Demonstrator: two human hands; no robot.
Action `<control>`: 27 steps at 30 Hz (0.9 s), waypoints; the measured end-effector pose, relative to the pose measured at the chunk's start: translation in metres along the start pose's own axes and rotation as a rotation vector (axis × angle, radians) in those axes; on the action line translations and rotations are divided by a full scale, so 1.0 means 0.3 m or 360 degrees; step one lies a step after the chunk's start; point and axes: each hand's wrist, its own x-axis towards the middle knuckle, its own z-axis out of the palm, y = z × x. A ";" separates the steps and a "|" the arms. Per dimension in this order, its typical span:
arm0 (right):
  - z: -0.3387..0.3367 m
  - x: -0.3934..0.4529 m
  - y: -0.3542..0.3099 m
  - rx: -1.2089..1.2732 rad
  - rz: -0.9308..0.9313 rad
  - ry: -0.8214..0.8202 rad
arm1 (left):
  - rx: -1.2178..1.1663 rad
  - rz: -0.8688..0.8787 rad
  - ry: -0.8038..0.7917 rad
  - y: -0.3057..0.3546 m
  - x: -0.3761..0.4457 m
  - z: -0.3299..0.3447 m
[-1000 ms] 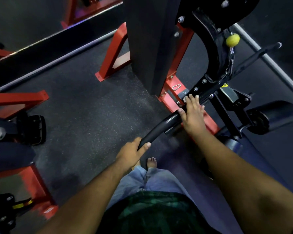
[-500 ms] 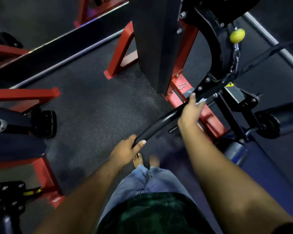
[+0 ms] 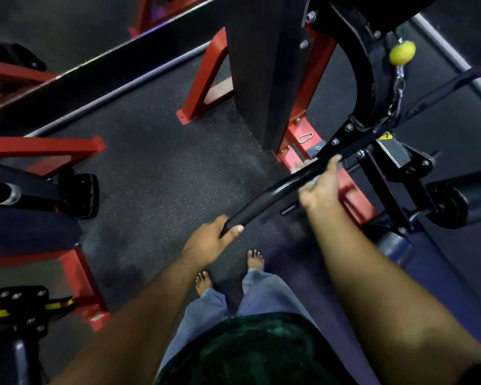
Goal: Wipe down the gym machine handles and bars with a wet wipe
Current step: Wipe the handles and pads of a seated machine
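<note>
A curved black handle bar (image 3: 272,191) of the gym machine runs from lower left to upper right across the middle of the view. My left hand (image 3: 210,241) grips its near rubber end. My right hand (image 3: 318,187) wraps the bar higher up and holds a white wet wipe (image 3: 307,163) against it; only small white edges of the wipe show around the fingers and past the bar.
The machine's black column (image 3: 261,65) and red frame (image 3: 297,134) stand just behind the bar. A yellow knob (image 3: 401,52) hangs at upper right, a black roller pad (image 3: 467,198) at right. Red-framed machines (image 3: 39,151) line the left. My bare feet (image 3: 254,259) stand on dark rubber floor.
My right hand has slid down the bar toward me with the wipe. My left hand has kept its grip on the bar's end.
</note>
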 end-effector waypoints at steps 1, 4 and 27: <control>-0.001 0.045 -0.038 0.0042 0.0015 0.0033 | 0.0026 0.0006 -0.0010 -0.012 -0.005 -0.001; 0.000 0.042 -0.028 -0.0001 0.0017 0.0090 | 0.0087 -0.0008 -0.0049 -0.069 -0.037 -0.012; 0.001 -0.576 0.627 -0.0628 0.0304 -0.0045 | 0.0279 0.0064 -0.0029 -0.268 -0.186 -0.056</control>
